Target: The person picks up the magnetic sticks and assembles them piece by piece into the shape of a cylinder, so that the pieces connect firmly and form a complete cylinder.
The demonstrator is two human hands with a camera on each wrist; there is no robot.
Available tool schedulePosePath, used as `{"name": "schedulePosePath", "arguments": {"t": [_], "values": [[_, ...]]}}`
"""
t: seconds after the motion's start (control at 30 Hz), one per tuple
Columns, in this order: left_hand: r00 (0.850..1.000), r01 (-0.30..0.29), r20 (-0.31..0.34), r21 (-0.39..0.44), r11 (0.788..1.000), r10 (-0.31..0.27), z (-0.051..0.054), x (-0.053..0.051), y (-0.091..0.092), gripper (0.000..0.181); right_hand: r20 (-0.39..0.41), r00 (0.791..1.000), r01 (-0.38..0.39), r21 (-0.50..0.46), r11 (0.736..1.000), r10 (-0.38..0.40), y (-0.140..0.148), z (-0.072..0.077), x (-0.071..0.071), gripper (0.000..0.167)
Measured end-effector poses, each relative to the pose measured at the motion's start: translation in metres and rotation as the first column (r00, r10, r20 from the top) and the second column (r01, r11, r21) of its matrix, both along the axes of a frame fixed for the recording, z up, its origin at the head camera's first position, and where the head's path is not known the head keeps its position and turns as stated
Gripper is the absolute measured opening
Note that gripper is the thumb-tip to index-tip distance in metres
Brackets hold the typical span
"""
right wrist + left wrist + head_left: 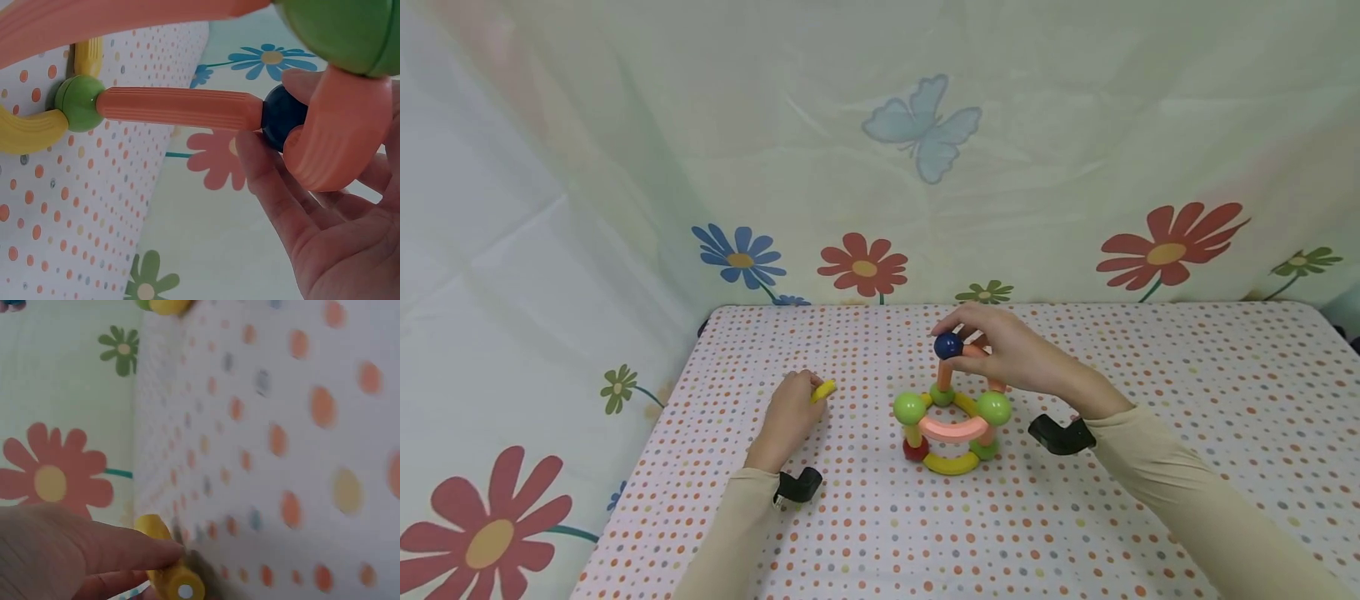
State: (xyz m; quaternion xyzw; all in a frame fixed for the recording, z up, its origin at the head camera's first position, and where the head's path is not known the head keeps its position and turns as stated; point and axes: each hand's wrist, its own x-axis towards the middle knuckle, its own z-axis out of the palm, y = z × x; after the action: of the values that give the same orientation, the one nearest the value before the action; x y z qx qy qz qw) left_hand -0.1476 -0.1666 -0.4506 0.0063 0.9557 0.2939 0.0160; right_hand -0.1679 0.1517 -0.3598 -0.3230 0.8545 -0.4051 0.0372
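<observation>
My left hand (788, 421) pinches a short yellow curved toy rod (824, 390) just over the table, left of a ball-and-rod structure. In the left wrist view the rod's round end (185, 589) shows a white centre. My right hand (1017, 353) grips a dark blue ball (948, 345) at the structure's far top. That ball sits on an upright orange rod (181, 107), which rises from a green ball (80, 103). A curved orange rod (337, 134) runs from the blue ball toward another green ball (350, 28).
Nearer me, the structure has a green ball (909, 408), a salmon curved rod (953, 430), a red ball (916, 449) and a yellow curved rod (951, 463). The dotted tablecloth (865, 533) lies beneath. A flowered curtain (1037, 167) hangs behind the table.
</observation>
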Motion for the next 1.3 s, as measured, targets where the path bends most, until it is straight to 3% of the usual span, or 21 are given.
{"name": "schedulePosePath", "arguments": {"t": [0.2,0.47,0.6,0.77,0.9,1.03,1.13,1.2,1.3], "values": [[0.991,0.088,0.082,0.166,0.982,-0.102,0.021,-0.008,0.020,0.025,0.000,1.000,0.003,0.007,1.000,-0.003,-0.001,0.000,0.000,0.036],[0.960,0.245,0.049,0.340,0.908,-0.277,0.070,-0.010,0.057,0.034,-0.006,1.000,0.006,0.020,1.000,-0.006,-0.001,0.001,0.000,0.036],[0.941,0.287,0.063,0.366,0.885,-0.331,0.083,-0.011,0.069,0.035,-0.004,1.000,0.005,0.018,1.000,-0.005,-0.002,0.000,0.001,0.035],[0.936,0.286,0.090,0.364,0.886,-0.339,0.088,-0.011,0.075,0.035,-0.002,1.000,-0.001,0.015,1.000,0.001,-0.003,0.000,0.001,0.034],[0.932,0.285,0.095,0.400,0.871,-0.349,0.087,-0.013,0.075,0.034,0.001,1.000,-0.007,0.011,1.000,0.007,-0.003,0.001,0.001,0.035],[0.919,0.276,0.119,0.487,0.829,-0.376,0.084,-0.015,0.073,0.032,-0.025,0.999,0.023,0.026,0.999,-0.022,-0.001,0.009,0.007,0.035],[0.907,0.258,0.144,0.554,0.791,-0.397,0.083,-0.017,0.071,0.031,-0.113,0.993,0.049,0.049,0.998,-0.043,-0.003,0.021,0.019,0.032],[0.899,0.254,0.152,0.583,0.772,-0.411,0.083,-0.018,0.069,0.032,-0.181,0.983,0.029,0.059,0.998,-0.018,-0.007,0.027,0.030,0.027],[0.891,0.239,0.168,0.615,0.751,-0.421,0.083,-0.020,0.068,0.032,-0.220,0.974,-0.025,0.102,0.995,0.046,-0.017,0.031,0.047,0.025]]}}
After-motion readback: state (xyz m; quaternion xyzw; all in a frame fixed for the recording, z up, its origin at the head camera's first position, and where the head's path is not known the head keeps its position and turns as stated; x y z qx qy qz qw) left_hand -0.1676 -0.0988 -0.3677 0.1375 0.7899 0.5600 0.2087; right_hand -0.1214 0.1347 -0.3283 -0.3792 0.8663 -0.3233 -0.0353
